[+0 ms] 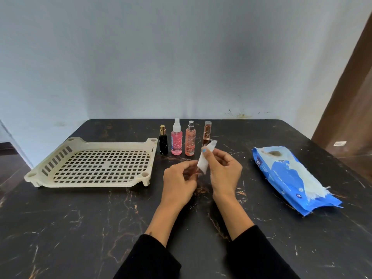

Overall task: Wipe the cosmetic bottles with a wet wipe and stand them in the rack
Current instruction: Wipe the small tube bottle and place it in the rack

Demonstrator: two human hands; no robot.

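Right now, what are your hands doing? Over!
Right hand rubbing a wipe on a small item in left hand. Four bottles standing, rack empty. Nothing in the way.

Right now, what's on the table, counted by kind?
Standing bottles: 4, namely black, pink, peach, amber
Rack: 1, holding nothing
Wipes pack: 1
Loose wipe, held in the hands: 1
Total: 7
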